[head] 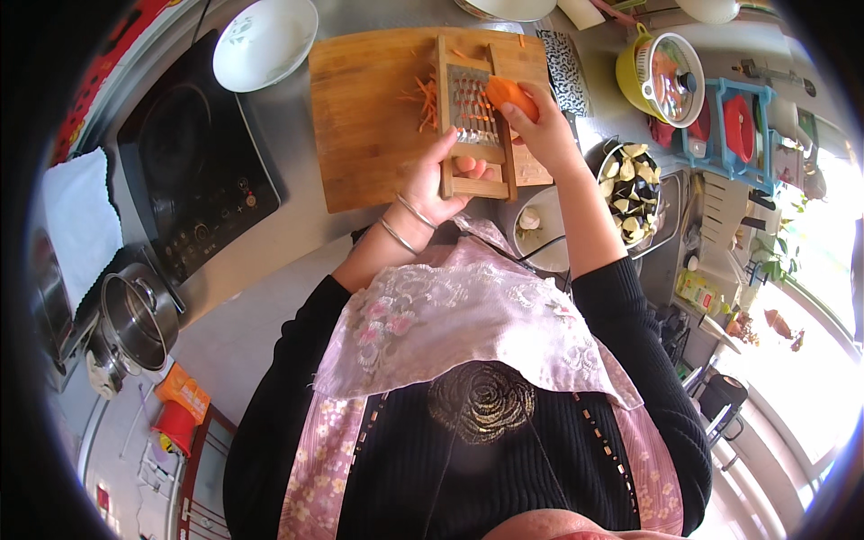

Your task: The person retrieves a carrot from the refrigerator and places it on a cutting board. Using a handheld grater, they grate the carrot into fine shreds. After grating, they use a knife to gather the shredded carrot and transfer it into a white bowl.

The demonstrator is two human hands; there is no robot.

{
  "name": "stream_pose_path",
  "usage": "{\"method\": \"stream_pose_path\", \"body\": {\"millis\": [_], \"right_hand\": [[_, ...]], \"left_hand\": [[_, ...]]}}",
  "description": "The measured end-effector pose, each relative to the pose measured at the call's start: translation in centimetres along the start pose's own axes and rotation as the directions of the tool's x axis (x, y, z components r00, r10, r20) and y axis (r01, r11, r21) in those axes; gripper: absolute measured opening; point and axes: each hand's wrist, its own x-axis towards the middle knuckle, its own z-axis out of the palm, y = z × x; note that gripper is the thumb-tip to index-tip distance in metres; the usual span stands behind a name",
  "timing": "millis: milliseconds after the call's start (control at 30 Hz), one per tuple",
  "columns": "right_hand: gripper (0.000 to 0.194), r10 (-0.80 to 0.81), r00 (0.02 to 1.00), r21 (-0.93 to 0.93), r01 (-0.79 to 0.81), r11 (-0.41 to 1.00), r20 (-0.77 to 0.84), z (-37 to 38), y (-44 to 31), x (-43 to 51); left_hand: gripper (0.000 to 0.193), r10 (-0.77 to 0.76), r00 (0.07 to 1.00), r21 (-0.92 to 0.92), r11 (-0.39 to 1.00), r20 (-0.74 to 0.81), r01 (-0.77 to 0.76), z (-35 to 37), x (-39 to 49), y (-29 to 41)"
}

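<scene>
A grater with a wooden frame [442, 88] and a perforated metal plate leans over a wooden cutting board [371, 155]. My left hand [439, 175] grips its lower end, thumb on the near side rail and fingertips showing through the frame's opening. In my right hand [540, 128] is a peeled carrot piece [511, 98], held against the upper right part of the metal plate. Orange shreds cling to the plate's holes. Beside the grater's left rail, a small heap of carrot shreds [428, 104] lies on the board.
Left of the board are a white bowl [266, 44] and a black induction cooktop [196, 155]. To the right stand a bowl of cut eggplant [631, 192], a white bin [543, 236] and a yellow-green basin with a lidded colander [668, 81]. A steel pot [138, 317] stands far left.
</scene>
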Motion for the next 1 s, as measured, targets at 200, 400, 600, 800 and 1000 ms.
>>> {"method": "stream_pose_path", "body": {"millis": [200, 400, 600, 800, 1000], "right_hand": [[0.038, -0.381, 0.919, -0.434, 0.303, 0.848, -0.104, -0.2, -2.2, -3.8], [0.025, -0.330, 0.932, -0.616, 0.172, 0.769, -0.151, 3.3, -0.4, -1.6], [0.033, -0.146, 0.961, -0.636, -0.039, 0.771, -0.236, 2.6, -5.3, 6.7], [0.023, -0.252, 0.968, -0.558, 0.203, 0.804, -0.011, 1.2, -6.6, -2.0], [0.032, -0.244, 0.960, -0.634, 0.105, 0.766, -0.136, 2.6, -8.0, 4.0]], "left_hand": [[0.031, 0.052, 0.987, -0.073, 0.996, 0.150, -0.041, -1.0, 1.9, 0.4], [0.030, 0.111, 0.993, 0.035, 0.993, -0.030, -0.110, -0.3, 1.5, -1.4], [0.027, 0.085, 0.993, 0.051, 0.995, -0.087, -0.081, 0.3, 0.4, -2.2], [0.029, 0.090, 0.994, 0.034, 0.996, -0.057, -0.088, 0.2, 0.9, -1.7], [0.028, 0.047, 0.983, 0.077, 0.996, -0.180, -0.033, 0.3, 0.5, -1.6]]}}
